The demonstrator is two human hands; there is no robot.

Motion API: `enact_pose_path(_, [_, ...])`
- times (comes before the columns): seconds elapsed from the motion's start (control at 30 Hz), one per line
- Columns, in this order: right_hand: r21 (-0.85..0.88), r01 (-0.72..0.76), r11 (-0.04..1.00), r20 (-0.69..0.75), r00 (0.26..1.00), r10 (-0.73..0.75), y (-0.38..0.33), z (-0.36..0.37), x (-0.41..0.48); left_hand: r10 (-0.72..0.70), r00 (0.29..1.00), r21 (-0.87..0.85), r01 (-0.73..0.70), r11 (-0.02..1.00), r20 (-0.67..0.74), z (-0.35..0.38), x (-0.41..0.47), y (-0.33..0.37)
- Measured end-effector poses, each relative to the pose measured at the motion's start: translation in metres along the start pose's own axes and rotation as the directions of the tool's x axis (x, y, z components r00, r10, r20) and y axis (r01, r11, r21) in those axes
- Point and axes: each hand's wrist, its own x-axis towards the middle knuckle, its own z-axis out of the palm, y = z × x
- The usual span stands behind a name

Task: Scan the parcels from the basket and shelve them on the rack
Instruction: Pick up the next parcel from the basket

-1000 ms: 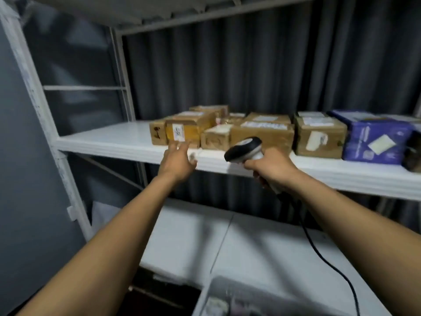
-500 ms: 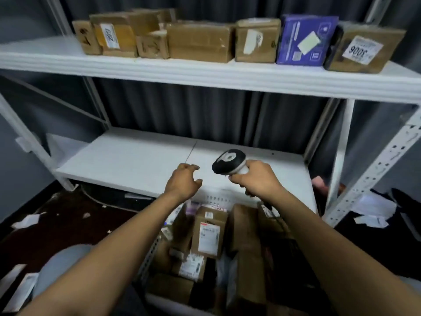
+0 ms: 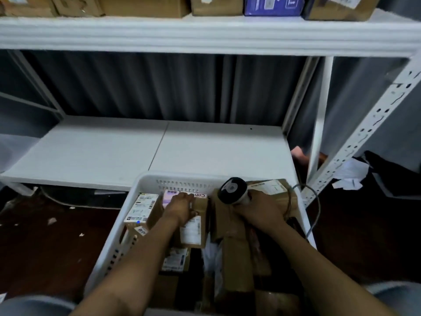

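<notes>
A white slotted basket (image 3: 182, 180) on the floor is packed with several cardboard parcels. My left hand (image 3: 180, 207) reaches into it and lies over the top of a brown labelled parcel (image 3: 193, 226) near the basket's far wall; whether the fingers curl round it is unclear. My right hand (image 3: 262, 209) grips a black-and-white barcode scanner (image 3: 232, 190), held over the parcels at the basket's right side, its cable (image 3: 315, 206) looping off to the right. The rack's lower shelf (image 3: 159, 149) lies just beyond the basket.
The upper shelf (image 3: 205, 35) carries a row of brown boxes (image 3: 141, 5) and a blue box (image 3: 273, 5). A perforated white rack post (image 3: 369, 126) stands at the right. Paper scraps (image 3: 348, 176) litter the dark floor.
My view dropped from the upper shelf to the basket. Both hands came down from shelf height; the left now reaches among the parcels, the right still holds the scanner.
</notes>
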Motion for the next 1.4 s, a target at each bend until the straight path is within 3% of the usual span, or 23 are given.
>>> enact_pose_path(0.23, [0.067, -0.020, 0.998, -0.007, 1.000, 0.021, 0.024, 0.017, 0.011, 0.012, 0.979, 0.201, -0.053, 0.978, 0.201, 0.028, 0.038, -0.018])
enact_pose_path(0.43, [0.115, -0.014, 0.993, 0.024, 1.000, 0.011, 0.026, 0.018, 0.004, 0.015, 0.989, 0.237, -0.050, 0.970, 0.148, 0.017, 0.019, -0.025])
enact_pose_path(0.53, [0.184, -0.027, 0.983, 0.032, 0.999, 0.021, 0.023, 0.015, 0.000, 0.007, 0.995, 0.096, -0.016, 0.995, 0.099, 0.007, 0.000, -0.027])
enact_pose_path(0.67, [0.256, -0.030, 0.966, 0.054, 0.998, 0.017, 0.015, 0.005, -0.013, -0.033, 0.999, -0.272, 0.023, 0.962, -0.029, -0.015, -0.037, -0.024])
enact_pose_path(0.83, [0.428, -0.017, 0.904, -0.003, 1.000, 0.020, 0.002, -0.014, -0.031, -0.066, 0.970, -0.580, -0.086, 0.810, -0.236, -0.055, -0.086, -0.005])
enact_pose_path(0.97, [0.557, 0.030, 0.830, -0.058, 0.998, 0.002, -0.008, -0.030, -0.039, -0.170, 0.919, -0.791, -0.199, 0.579, -0.356, -0.086, -0.116, 0.016])
enact_pose_path(1.03, [0.642, 0.010, 0.766, -0.060, 0.998, 0.037, -0.015, -0.033, -0.039, -0.203, 0.901, -0.831, -0.241, 0.501, -0.384, -0.095, -0.130, 0.028])
enact_pose_path(1.13, [0.816, -0.007, 0.579, -0.044, 0.996, 0.074, -0.026, -0.038, -0.040, -0.214, 0.894, -0.860, -0.276, 0.428, -0.394, -0.099, -0.143, 0.040])
enact_pose_path(1.2, [0.852, 0.006, 0.524, -0.051, 0.996, 0.071, -0.033, -0.044, -0.040, -0.230, 0.899, -0.889, -0.274, 0.367, -0.372, -0.099, -0.148, 0.044])
enact_pose_path(1.3, [0.852, 0.022, 0.523, -0.061, 0.996, 0.057, -0.042, -0.050, -0.039, -0.227, 0.915, -0.923, -0.267, 0.278, -0.333, -0.098, -0.156, 0.045])
enact_pose_path(1.4, [0.781, 0.054, 0.622, -0.103, 0.994, 0.043, -0.052, -0.054, -0.040, -0.118, 0.951, -0.915, -0.234, 0.327, -0.286, -0.099, -0.163, 0.040])
